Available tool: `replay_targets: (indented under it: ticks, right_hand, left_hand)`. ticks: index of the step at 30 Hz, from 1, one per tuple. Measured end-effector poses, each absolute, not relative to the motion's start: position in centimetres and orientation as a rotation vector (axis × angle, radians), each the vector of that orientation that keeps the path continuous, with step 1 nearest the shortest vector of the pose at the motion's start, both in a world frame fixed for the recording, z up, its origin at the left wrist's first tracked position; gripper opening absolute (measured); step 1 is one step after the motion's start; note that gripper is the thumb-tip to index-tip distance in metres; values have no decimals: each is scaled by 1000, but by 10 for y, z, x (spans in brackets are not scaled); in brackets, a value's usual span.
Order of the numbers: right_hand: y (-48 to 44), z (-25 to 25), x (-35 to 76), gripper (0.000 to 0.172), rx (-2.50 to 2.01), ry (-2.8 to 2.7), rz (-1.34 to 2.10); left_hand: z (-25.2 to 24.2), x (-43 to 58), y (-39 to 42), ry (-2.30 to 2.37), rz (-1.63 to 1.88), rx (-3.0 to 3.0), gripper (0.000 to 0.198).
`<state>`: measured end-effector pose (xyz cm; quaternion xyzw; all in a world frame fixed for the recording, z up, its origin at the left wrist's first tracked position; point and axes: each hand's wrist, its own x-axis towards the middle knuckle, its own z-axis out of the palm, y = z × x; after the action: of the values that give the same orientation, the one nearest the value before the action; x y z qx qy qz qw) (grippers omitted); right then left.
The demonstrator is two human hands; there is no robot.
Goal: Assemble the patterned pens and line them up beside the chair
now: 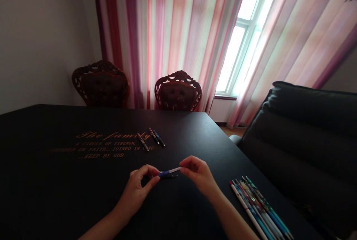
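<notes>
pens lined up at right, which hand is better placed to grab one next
Probably the right hand: it's nearer those pens, though pinching the held pen's pale end. The left hand is farther, pinching its blue part.

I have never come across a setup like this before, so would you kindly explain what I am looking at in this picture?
Of course. There is no machine here: these are a person's two bare hands, seen by a camera worn on that person's head, looking forward and down. There is just this one view.

The left hand pinches the blue end of a slim pen, and the fingertips of the right hand are at its pale end. They hold it over a dark table.

Farther away on the table lie three pens, near some printed lettering. At the right lies a row of pens, side by side. Beyond the table stand two chairs before a striped curtain.
</notes>
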<state>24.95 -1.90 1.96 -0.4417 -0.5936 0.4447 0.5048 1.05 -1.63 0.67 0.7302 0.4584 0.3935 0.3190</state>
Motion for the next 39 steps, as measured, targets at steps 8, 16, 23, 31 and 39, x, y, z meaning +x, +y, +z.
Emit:
replay_targets:
  ticks: [8, 16, 23, 31, 39]
  right_hand:
    - [-20, 20, 249, 16, -1107, -1420, 1081]
    - [-19, 15, 246, 17, -1101, -1415, 1107]
    - [-22, 15, 241, 22, -1098, -1414, 1138]
    - [-24, 13, 236, 21, -1101, -1420, 1157]
    - [-28, 14, 231, 20, -1094, -1397, 1168]
  left_hand:
    - [3, 10, -14, 1148, 1098, 1785, 14]
    - [2, 11, -16, 1168, 1072, 1791, 14]
    - [7, 13, -17, 1170, 1067, 1825, 12]
    - [5, 13, -18, 1182, 1036, 1880, 11]
    - [7, 14, -21, 1171, 1000, 1917, 11]
